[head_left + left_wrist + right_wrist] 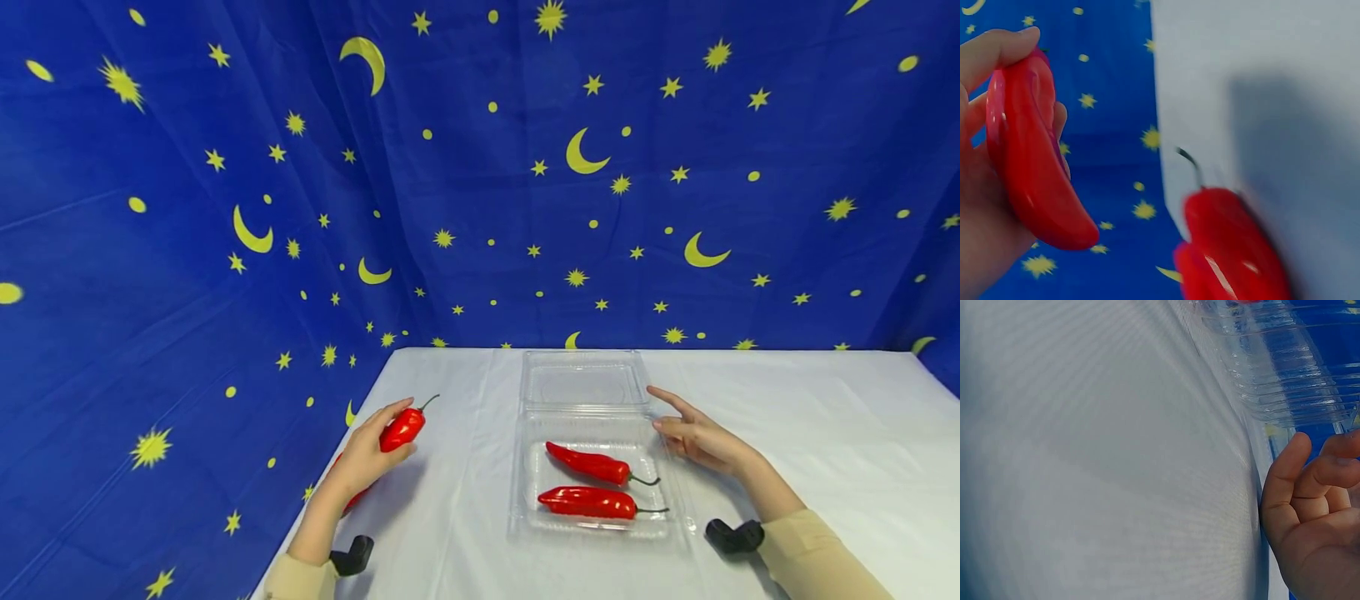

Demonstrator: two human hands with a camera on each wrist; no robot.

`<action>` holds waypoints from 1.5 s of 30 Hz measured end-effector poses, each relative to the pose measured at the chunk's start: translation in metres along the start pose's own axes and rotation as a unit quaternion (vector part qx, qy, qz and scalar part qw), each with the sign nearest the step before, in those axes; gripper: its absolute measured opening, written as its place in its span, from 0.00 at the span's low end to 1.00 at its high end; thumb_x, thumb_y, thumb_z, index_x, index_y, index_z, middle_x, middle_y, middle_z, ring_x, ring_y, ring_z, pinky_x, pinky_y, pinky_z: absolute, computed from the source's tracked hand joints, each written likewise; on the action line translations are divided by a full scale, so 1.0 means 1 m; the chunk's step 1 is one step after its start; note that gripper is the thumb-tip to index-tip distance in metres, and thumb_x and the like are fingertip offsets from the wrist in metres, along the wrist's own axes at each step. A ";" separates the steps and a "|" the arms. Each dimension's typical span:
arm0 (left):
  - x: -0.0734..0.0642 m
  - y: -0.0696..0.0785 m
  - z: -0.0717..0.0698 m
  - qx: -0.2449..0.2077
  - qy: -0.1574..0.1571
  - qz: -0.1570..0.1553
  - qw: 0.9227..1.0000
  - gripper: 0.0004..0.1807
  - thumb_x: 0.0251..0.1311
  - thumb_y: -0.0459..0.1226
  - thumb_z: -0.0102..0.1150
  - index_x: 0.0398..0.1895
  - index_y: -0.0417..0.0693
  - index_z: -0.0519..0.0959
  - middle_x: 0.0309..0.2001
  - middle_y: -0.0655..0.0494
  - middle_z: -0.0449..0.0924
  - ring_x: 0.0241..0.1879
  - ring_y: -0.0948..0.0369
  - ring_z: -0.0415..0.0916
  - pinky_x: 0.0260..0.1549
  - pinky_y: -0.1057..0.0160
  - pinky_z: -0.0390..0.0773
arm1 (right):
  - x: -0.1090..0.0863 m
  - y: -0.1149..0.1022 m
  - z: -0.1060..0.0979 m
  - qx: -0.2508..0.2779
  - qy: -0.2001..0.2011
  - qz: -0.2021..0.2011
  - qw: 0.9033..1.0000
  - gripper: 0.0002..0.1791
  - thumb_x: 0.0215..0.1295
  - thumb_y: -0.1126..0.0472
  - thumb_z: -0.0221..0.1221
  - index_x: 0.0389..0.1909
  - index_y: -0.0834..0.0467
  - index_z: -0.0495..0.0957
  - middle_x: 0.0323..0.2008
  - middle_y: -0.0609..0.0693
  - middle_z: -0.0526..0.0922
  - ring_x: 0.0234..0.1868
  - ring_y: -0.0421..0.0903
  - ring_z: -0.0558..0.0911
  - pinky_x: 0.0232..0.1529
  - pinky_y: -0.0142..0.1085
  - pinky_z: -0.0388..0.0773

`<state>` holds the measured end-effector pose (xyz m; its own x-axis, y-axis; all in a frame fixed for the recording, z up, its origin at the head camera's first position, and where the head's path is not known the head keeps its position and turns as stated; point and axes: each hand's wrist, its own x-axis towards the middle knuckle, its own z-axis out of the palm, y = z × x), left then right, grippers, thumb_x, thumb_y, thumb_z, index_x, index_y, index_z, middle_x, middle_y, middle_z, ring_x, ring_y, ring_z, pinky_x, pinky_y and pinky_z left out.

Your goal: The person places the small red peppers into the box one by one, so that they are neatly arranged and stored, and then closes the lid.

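My left hand point(365, 454) grips a red chili pepper point(1038, 156), raised at the left side of the table, its green stem pointing away. Under that hand more red pepper point(1235, 244) lies on the cloth, mostly hidden by the wrist in the head view. Two red peppers point(588, 502) lie side by side in the base of a clear plastic clamshell box point(525, 467), stems to the right. Its lid point(585, 379) is folded back, flat on the table. At the box's right edge, near the hinge, my right hand point(705, 442) has loosely bent fingers and holds nothing.
A white cloth point(465, 500) covers the table. Blue curtains point(510, 192) with yellow moons and stars hang behind it and along its left edge. A black wrist camera mount point(733, 537) sits below the right wrist, another point(354, 556) beside the left.
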<state>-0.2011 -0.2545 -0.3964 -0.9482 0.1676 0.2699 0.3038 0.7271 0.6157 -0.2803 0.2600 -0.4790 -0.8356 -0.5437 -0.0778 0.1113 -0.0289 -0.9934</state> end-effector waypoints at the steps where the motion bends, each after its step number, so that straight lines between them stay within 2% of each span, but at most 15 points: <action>1: 0.004 0.004 -0.001 -0.009 0.000 0.003 1.000 0.35 0.52 0.34 0.68 0.65 0.52 0.67 0.56 0.46 0.73 0.49 0.47 0.73 0.43 0.49 0.77 | 0.000 0.000 0.000 0.000 0.002 0.002 1.000 0.41 0.70 0.64 0.50 0.74 0.54 0.34 0.27 0.47 0.66 0.27 0.40 0.68 0.29 0.30 0.68; 6: 0.020 0.023 -0.001 -0.050 -0.009 0.012 0.999 0.32 0.52 0.35 0.69 0.62 0.51 0.68 0.54 0.48 0.74 0.47 0.50 0.74 0.43 0.51 0.77 | 0.000 0.000 0.000 0.000 0.006 0.008 1.000 0.42 0.70 0.63 0.51 0.74 0.54 0.34 0.27 0.47 0.66 0.27 0.40 0.67 0.30 0.31 0.68; 11: 0.036 0.042 0.007 -0.079 -0.030 0.036 0.996 0.31 0.53 0.38 0.69 0.61 0.52 0.70 0.54 0.51 0.75 0.47 0.53 0.74 0.42 0.54 0.77 | 0.001 0.000 -0.001 0.003 0.009 0.009 1.000 0.42 0.70 0.64 0.50 0.74 0.54 0.34 0.26 0.46 0.65 0.25 0.40 0.66 0.28 0.31 0.66; 19: 0.060 0.067 0.027 -0.118 -0.052 0.072 0.989 0.30 0.53 0.40 0.69 0.60 0.54 0.72 0.52 0.52 0.76 0.45 0.54 0.74 0.40 0.58 0.78 | 0.002 0.000 0.000 -0.002 0.015 0.016 1.000 0.42 0.70 0.63 0.51 0.74 0.53 0.35 0.26 0.48 0.65 0.26 0.42 0.66 0.28 0.31 0.65; 26: 0.077 0.089 0.049 -0.151 -0.086 0.118 0.978 0.29 0.53 0.41 0.69 0.60 0.54 0.73 0.51 0.55 0.77 0.44 0.56 0.74 0.40 0.60 0.77 | 0.001 0.000 -0.001 -0.008 0.014 0.009 1.000 0.41 0.70 0.63 0.50 0.74 0.54 0.34 0.24 0.47 0.66 0.23 0.42 0.65 0.26 0.32 0.63; 30: 0.081 0.102 0.066 -0.158 -0.111 0.144 0.971 0.28 0.53 0.40 0.69 0.60 0.52 0.74 0.51 0.56 0.76 0.43 0.57 0.73 0.39 0.62 0.77 | 0.001 0.001 -0.001 -0.007 0.013 0.010 1.000 0.41 0.70 0.63 0.50 0.74 0.55 0.34 0.23 0.47 0.66 0.22 0.42 0.65 0.26 0.32 0.63; 34: 0.082 0.114 0.084 -0.146 -0.137 0.174 0.964 0.29 0.52 0.40 0.69 0.60 0.52 0.74 0.51 0.57 0.75 0.43 0.59 0.71 0.40 0.64 0.76 | 0.002 0.001 -0.001 -0.008 0.008 0.008 1.000 0.42 0.70 0.63 0.51 0.74 0.56 0.34 0.23 0.47 0.66 0.21 0.42 0.65 0.26 0.33 0.62; 41: 0.076 0.134 0.117 -0.120 -0.222 0.197 0.947 0.30 0.53 0.42 0.69 0.61 0.53 0.73 0.52 0.59 0.74 0.47 0.66 0.71 0.44 0.69 0.74 | 0.001 0.003 -0.001 -0.004 0.003 0.001 1.000 0.41 0.70 0.64 0.50 0.74 0.56 0.33 0.23 0.48 0.65 0.22 0.42 0.64 0.26 0.32 0.63; 45: 0.074 0.143 0.132 -0.083 -0.265 0.220 0.935 0.30 0.54 0.45 0.68 0.62 0.54 0.72 0.53 0.60 0.73 0.49 0.68 0.70 0.47 0.71 0.71 | 0.001 0.002 -0.002 -0.005 0.008 0.002 1.000 0.41 0.70 0.64 0.50 0.74 0.55 0.34 0.24 0.48 0.66 0.22 0.42 0.65 0.26 0.32 0.64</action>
<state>-0.2401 -0.0505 -0.3858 -0.6270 0.7651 0.1465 0.6442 0.4037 0.6496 -0.2822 0.2606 -0.4812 -0.8431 -0.5311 -0.0839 0.1102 -0.0179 -0.9937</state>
